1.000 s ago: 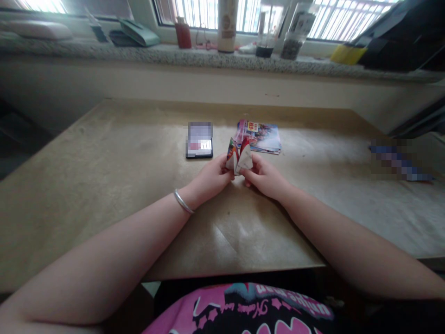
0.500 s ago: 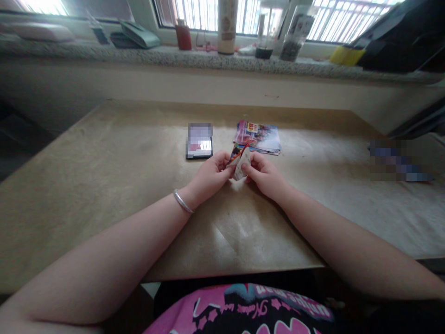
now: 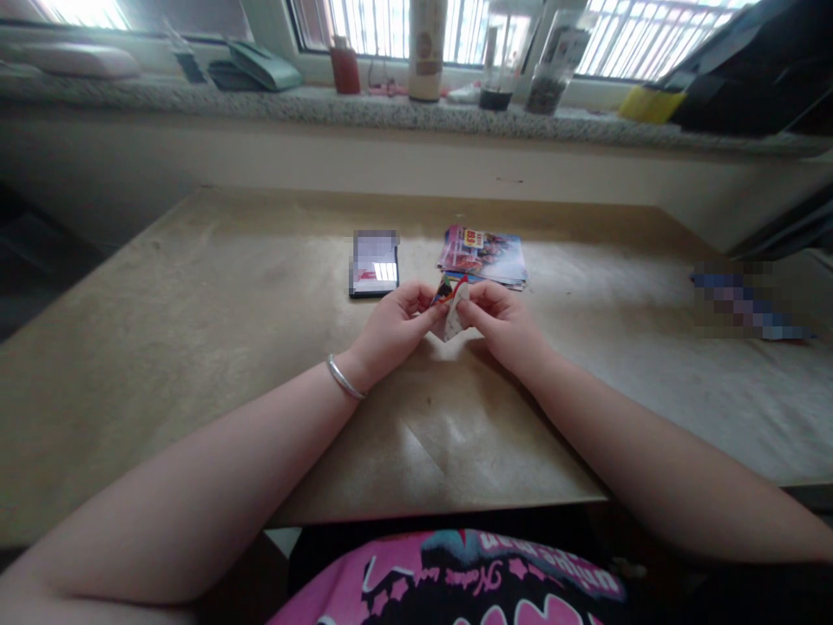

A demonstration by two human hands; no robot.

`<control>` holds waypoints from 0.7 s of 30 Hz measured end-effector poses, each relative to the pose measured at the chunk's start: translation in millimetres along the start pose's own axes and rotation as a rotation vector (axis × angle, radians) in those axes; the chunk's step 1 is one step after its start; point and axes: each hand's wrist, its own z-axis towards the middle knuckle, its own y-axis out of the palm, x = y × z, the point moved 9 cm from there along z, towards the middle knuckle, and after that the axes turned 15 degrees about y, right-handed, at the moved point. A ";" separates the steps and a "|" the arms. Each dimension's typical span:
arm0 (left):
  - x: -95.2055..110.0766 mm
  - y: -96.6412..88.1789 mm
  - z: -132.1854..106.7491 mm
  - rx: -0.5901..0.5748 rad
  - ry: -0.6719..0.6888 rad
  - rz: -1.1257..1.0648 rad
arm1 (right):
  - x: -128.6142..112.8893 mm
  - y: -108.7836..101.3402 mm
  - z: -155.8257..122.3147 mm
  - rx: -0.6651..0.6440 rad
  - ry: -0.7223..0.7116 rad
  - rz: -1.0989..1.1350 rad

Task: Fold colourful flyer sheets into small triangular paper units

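Note:
Between my two hands is a small piece of folded paper [image 3: 451,321], white on the side facing me, with red, green and dark print along its upper edges. My left hand [image 3: 400,325] pinches its left side, thumb in front. On the opposite side my right hand [image 3: 500,319] grips it between thumb and fingers. The paper is raised a little over the table and comes to a point at the bottom. Some of its folds are hidden by my fingers. Just beyond my hands lies a stack of colourful printed sheets [image 3: 488,252].
A phone or tablet with a lit screen [image 3: 376,265] lies left of the stack. At the right of the table [image 3: 260,347] is a blurred blue item [image 3: 748,304]. Bottles, including a red one [image 3: 344,65], and a folded pouch [image 3: 264,65] stand along the stone windowsill [image 3: 364,106].
My fingers have shifted slightly on the folded paper, and its top edges look lower and spread wider. The stack and the screen have stayed in place.

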 end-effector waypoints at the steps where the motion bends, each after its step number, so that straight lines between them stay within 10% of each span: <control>1: 0.8 -0.2 -0.1 0.010 0.004 -0.012 | -1.2 -0.7 -0.3 0.012 -0.005 -0.009; 21: 29.1 -6.1 1.2 0.074 0.248 0.147 | -16.2 -6.1 -10.1 0.161 -0.179 -0.163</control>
